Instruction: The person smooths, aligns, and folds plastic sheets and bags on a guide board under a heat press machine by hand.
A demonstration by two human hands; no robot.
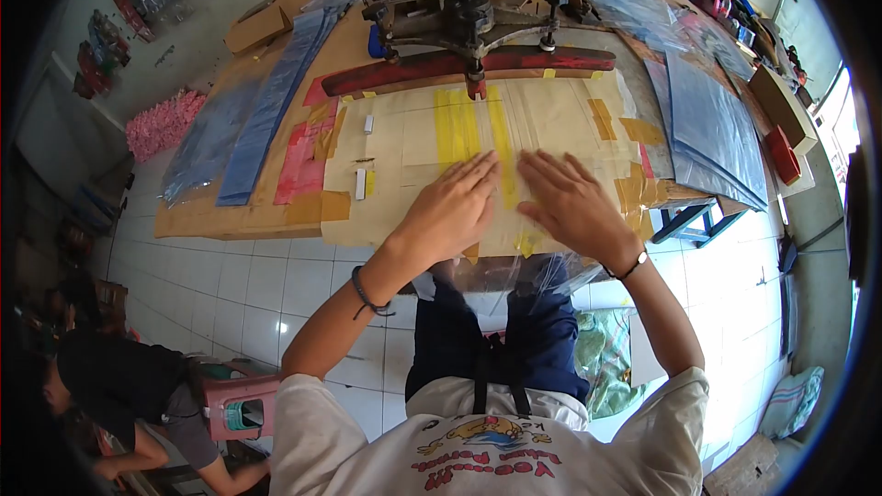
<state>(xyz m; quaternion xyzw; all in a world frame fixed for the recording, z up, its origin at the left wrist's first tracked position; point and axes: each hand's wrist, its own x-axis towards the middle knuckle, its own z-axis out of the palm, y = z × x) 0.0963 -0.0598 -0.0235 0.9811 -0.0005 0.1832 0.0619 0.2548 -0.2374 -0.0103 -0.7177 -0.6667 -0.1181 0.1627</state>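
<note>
My left hand (459, 197) lies with its fingers stretched out on a tan work surface (395, 142) patched with yellow and brown tape. Beside it, a small gap to the right, my right hand (565, 188) rests palm down, fingers extended. Clear plastic film (542, 274) hangs over the front edge below my hands; how far it reaches under them is hard to make out. Just beyond my fingertips, a long red curved bar (570, 59) spans the surface beneath a dark metal press (469, 32). Two small white pieces (360, 184) sit left of my left hand.
Bluish plastic sheets (280, 101) lie at the table's left, with another stack (712, 133) at the right. A red container (781, 156) stands at the far right. At lower left, another person (129, 386) bends near a pink plastic stool (243, 404).
</note>
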